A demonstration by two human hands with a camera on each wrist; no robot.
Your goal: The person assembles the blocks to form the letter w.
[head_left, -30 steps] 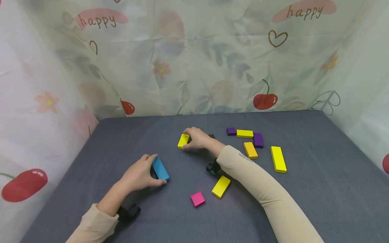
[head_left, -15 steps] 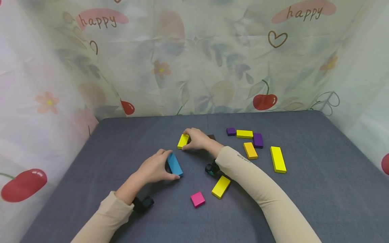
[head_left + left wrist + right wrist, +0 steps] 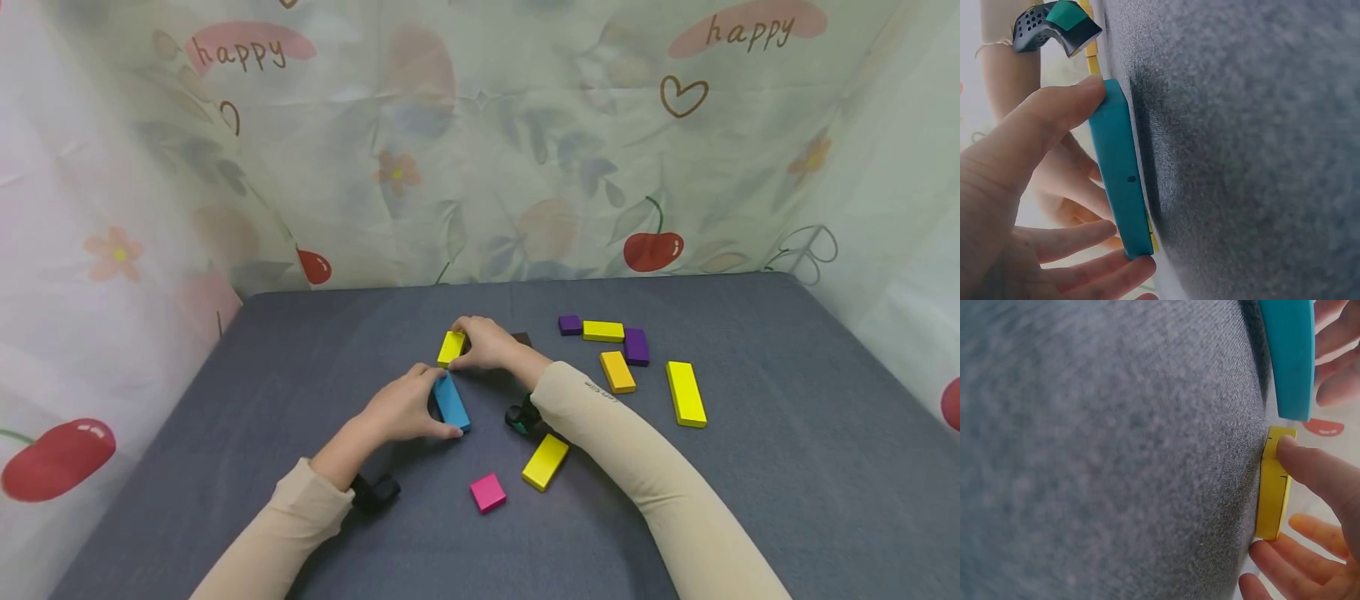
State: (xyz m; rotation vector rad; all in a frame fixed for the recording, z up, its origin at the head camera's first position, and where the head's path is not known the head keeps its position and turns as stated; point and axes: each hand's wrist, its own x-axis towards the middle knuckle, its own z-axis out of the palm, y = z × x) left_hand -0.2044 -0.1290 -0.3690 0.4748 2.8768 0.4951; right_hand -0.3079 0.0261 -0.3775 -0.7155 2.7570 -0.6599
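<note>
– where's the blue block (image 3: 452, 402) from here?
– just right of the left hand (image 3: 401, 407), which pinches it end to end: thumb at the near end, fingers at the far one. that hand is the nearer to it.
– and the right hand (image 3: 487, 343)?
– a little farther off, gripping the small yellow block (image 3: 451, 348) by its ends, from the right side.
– how do the two pieces lie?
– nearly end to end, blue on the near side. its long axis runs away from the person, far end leaning left; the yellow one's leans right, so they make a shallow bend. the facing ends are close, but i can't tell whether they touch.
– what are they made of?
– painted wood, i'd guess. blue is a long, smooth slab with a dark speck on its side; yellow is shorter, with thin dark marks. the grey cloth (image 3: 1116, 456) beneath looks woven and coarse.
</note>
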